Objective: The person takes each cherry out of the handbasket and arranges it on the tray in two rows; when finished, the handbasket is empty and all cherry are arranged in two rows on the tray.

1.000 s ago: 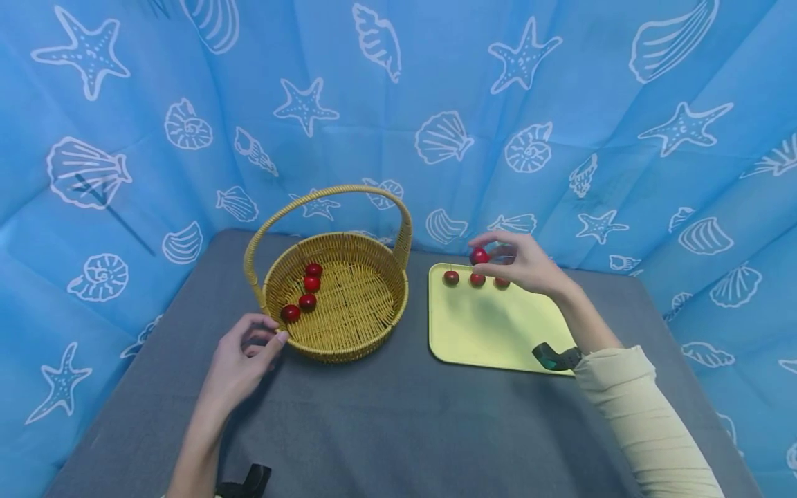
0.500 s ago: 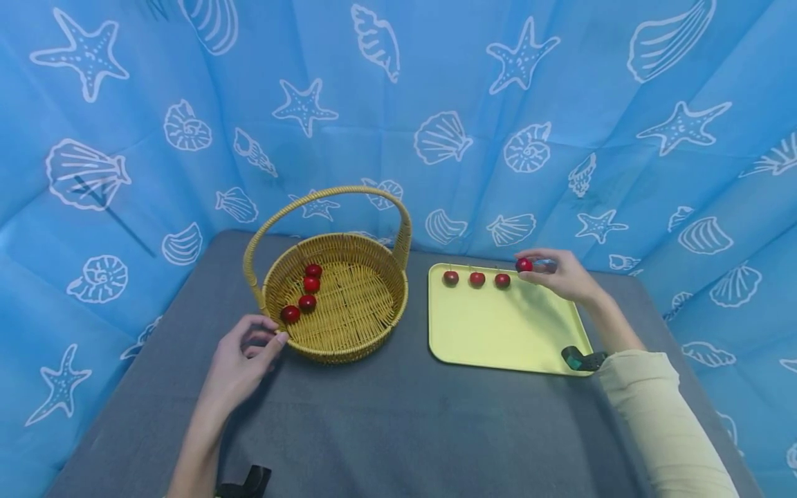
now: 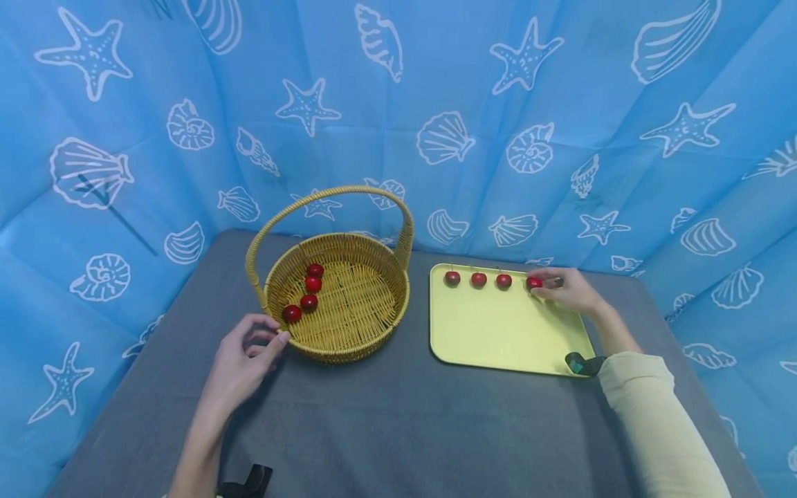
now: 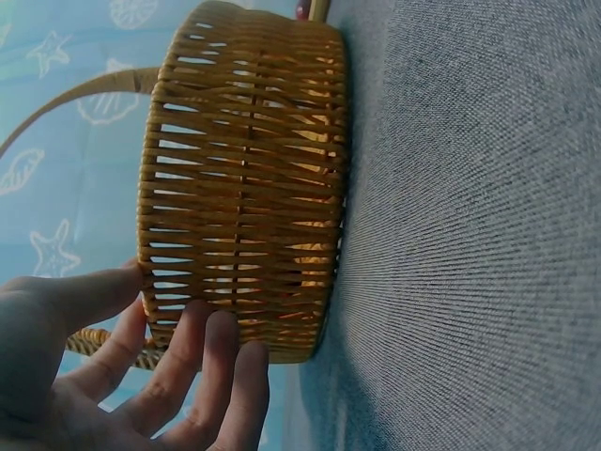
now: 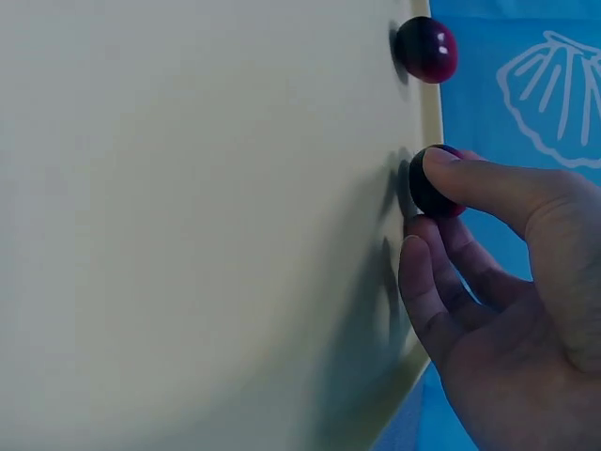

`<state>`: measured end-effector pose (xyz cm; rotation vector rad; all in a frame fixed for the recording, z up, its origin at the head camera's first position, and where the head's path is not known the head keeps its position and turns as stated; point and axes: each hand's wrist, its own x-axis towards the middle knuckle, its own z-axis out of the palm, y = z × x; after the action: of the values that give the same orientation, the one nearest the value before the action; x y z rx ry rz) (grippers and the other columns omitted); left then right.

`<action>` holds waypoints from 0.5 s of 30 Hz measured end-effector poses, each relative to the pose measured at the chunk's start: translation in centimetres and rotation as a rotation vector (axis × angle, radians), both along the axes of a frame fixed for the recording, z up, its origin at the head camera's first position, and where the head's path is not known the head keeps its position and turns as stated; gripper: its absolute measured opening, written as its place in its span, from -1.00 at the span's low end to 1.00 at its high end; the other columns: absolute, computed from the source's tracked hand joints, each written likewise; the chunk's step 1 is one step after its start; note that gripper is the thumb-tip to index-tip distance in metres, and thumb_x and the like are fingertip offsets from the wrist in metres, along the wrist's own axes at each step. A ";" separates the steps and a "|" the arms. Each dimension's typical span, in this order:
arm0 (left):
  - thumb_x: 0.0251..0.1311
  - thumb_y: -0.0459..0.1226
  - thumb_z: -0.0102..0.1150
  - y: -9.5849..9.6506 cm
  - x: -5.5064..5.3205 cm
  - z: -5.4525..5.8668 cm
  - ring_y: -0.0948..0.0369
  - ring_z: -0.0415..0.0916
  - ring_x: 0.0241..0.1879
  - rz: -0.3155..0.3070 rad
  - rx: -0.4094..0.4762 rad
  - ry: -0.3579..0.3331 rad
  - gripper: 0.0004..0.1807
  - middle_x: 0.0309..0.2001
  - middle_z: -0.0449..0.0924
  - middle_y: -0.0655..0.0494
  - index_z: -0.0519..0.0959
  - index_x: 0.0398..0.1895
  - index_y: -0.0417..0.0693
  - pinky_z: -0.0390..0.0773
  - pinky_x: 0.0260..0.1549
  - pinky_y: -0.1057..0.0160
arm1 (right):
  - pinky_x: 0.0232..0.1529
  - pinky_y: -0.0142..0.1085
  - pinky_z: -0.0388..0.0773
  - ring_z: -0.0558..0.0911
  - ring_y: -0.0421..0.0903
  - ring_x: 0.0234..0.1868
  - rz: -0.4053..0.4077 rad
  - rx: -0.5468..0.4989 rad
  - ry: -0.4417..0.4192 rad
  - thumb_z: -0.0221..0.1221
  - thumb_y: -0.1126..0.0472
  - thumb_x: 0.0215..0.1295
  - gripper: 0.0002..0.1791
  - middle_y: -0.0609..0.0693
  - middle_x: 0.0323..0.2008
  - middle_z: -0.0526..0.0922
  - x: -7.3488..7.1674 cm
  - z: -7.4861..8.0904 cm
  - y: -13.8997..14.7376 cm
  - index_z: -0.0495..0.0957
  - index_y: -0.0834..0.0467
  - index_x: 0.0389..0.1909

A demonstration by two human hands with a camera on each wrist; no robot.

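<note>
At the tray's far right corner, my right hand pinches a dark red cherry between thumb and fingers. In the right wrist view, that cherry sits right at the surface of the pale yellow tray; whether it bears on it I cannot tell. Three more cherries line the tray's far edge to its left. My left hand grips the near left rim of the round wicker basket, its thumb at the rim and other fingers against the outer wall. Several cherries lie along the basket's left inside.
A tall arched handle rises over the basket. The grey tablecloth covers the table beneath both containers. Behind stands a blue curtain with white shells and starfish, close to the table's far edge.
My right hand has carried its cherry rightward past the three in the row, then lowered it to the tray's far right corner. The left hand and basket have stayed put.
</note>
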<state>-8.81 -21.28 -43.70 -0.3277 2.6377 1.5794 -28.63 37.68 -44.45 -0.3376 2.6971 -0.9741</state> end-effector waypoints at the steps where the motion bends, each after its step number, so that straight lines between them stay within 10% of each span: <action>1: 0.54 0.01 0.29 0.0 0.0 0.0 0.15 0.76 -0.21 0.000 0.001 -0.002 -0.54 0.13 0.71 -0.15 0.47 0.30 0.00 0.74 -0.24 0.21 | -0.21 -0.34 0.74 0.73 0.32 0.15 -0.001 0.000 0.000 0.27 0.26 0.57 -0.48 0.52 0.31 0.59 0.0 -0.2 0.0 0.49 0.38 0.44; 15: 0.54 0.03 0.29 0.0 0.0 0.1 0.13 0.76 -0.20 -0.002 0.009 -0.010 -0.52 0.14 0.70 -0.15 0.46 0.30 0.00 0.75 -0.21 0.19 | -0.03 -0.21 0.81 0.62 0.48 0.32 0.033 -0.019 -0.029 0.24 0.16 0.62 -0.42 0.52 0.43 0.49 0.4 1.0 0.1 0.43 0.31 0.51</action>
<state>-8.85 -21.31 -43.58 -0.3324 2.6219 1.5840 -28.22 37.81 -43.45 -0.3674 2.6498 -0.9884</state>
